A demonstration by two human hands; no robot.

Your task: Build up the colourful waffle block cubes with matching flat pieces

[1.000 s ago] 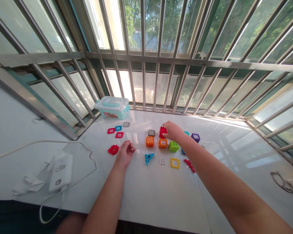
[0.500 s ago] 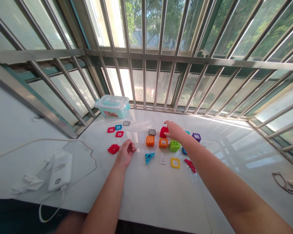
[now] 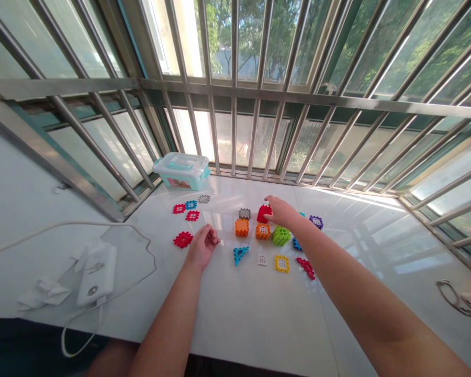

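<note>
My right hand (image 3: 279,210) is closed with thumb and fingers around a red building block (image 3: 264,213) behind the orange cube with a white window panel (image 3: 262,231). My left hand (image 3: 204,243) rests on the white surface with its fingers curled; what they hold, if anything, is hidden. Just left of it lies a red notched tile (image 3: 183,239). A plain orange cube (image 3: 242,228) stands between the hands, and a lime green cube (image 3: 281,235) sits below my right wrist. Nearer me are a blue triangle (image 3: 240,255), a white window piece (image 3: 262,260) and a yellow tile (image 3: 281,263).
A clear-lidded turquoise box (image 3: 182,171) stands by the barred window. Small tiles (image 3: 192,215) lie in front of it. A white power bank (image 3: 97,276) with a cable is at left. Purple tiles (image 3: 316,222) and red pieces (image 3: 306,268) lie near my right forearm.
The view has shifted very slightly. Both hands and the blocks keep their places, with my right hand still at the red block.
</note>
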